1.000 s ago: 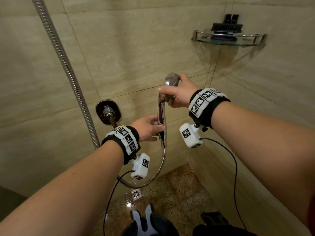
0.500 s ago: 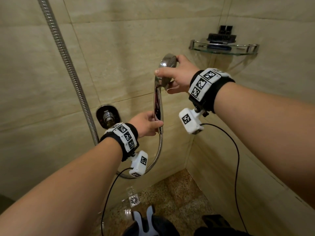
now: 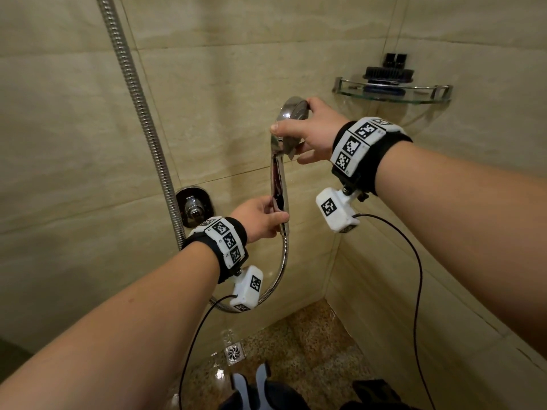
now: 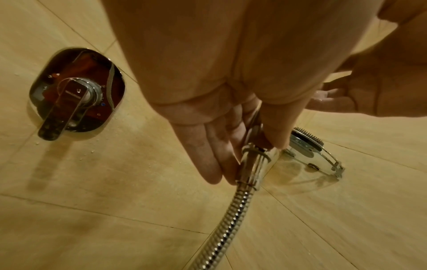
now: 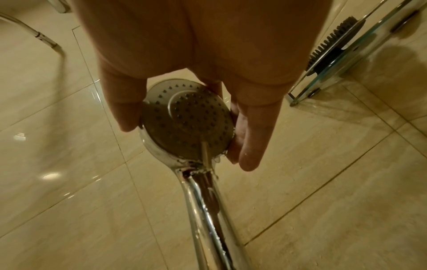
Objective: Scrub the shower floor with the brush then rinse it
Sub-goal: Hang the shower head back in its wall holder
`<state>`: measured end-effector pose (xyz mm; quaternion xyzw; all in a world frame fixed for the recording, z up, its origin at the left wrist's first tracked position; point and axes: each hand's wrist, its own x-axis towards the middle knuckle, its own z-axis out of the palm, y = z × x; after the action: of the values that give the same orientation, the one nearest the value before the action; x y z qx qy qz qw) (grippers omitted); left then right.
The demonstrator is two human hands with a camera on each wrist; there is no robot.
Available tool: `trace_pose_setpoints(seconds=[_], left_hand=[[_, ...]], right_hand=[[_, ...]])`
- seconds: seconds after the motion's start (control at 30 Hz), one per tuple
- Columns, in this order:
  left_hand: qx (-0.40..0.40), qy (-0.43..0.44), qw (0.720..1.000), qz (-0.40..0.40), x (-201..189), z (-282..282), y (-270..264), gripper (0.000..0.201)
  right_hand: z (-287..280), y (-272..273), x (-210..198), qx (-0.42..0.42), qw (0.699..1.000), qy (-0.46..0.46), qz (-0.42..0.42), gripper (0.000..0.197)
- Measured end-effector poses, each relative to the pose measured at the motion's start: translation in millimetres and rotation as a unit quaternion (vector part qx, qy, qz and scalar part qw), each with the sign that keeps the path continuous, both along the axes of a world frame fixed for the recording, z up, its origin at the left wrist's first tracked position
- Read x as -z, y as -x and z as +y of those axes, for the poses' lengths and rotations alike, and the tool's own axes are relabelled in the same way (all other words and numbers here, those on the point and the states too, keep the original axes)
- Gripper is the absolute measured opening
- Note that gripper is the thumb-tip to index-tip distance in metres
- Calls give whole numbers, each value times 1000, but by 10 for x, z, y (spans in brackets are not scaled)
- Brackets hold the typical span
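I hold a chrome hand shower (image 3: 279,179) upright in front of the tiled wall. My right hand (image 3: 307,131) grips its round spray head (image 5: 184,120) between thumb and fingers. My left hand (image 3: 260,217) pinches the lower end of the handle, where the metal hose (image 4: 231,219) joins it. The black scrub brush (image 3: 387,73) lies on the glass corner shelf (image 3: 393,94), above and to the right of my right hand. The speckled brown shower floor (image 3: 313,350) looks wet below.
A chrome mixer valve with a lever (image 3: 194,207) sits on the wall left of my left hand. A vertical metal hose (image 3: 139,113) runs down the wall. A square floor drain (image 3: 234,350) lies near the wall. My feet in slippers (image 3: 257,389) stand at the bottom.
Both hands have lifted the hand shower higher along the wall, closer to the level of the glass shelf. Both grips are unchanged.
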<state>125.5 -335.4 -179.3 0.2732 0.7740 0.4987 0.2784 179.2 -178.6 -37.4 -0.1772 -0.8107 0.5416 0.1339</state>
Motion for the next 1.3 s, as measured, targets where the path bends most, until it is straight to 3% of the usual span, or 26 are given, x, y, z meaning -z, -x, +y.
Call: trace_pose_setpoints(seconds=[0.07, 0.2, 0.27, 0.6, 1.0, 1.17, 1.3], left_hand=[[0, -1, 1000, 8, -48, 4, 10, 12], [-17, -7, 1000, 2, -127, 26, 34, 20], [-20, -9, 1000, -5, -153, 35, 28, 20], [-61, 1, 988, 140, -604, 40, 279, 10], [-79, -60, 985, 143, -1407, 45, 405, 9], [-73, -57, 988, 125, -1524, -30, 311, 14], [-44, -58, 992, 101, -1592, -91, 244, 22]], right_hand=[[-9, 10, -49, 0, 1000, -2, 1, 104], [-21, 50, -201, 4, 1000, -3, 16, 77], [-30, 74, -292, 9, 1000, -11, 20, 74], [-76, 276, -863, 11, 999, -29, 19, 90], [-235, 356, -1587, 43, 995, -38, 87, 91], [-250, 402, -1715, 49, 991, -18, 120, 67], [-284, 419, -1830, 53, 991, -1, 119, 66]])
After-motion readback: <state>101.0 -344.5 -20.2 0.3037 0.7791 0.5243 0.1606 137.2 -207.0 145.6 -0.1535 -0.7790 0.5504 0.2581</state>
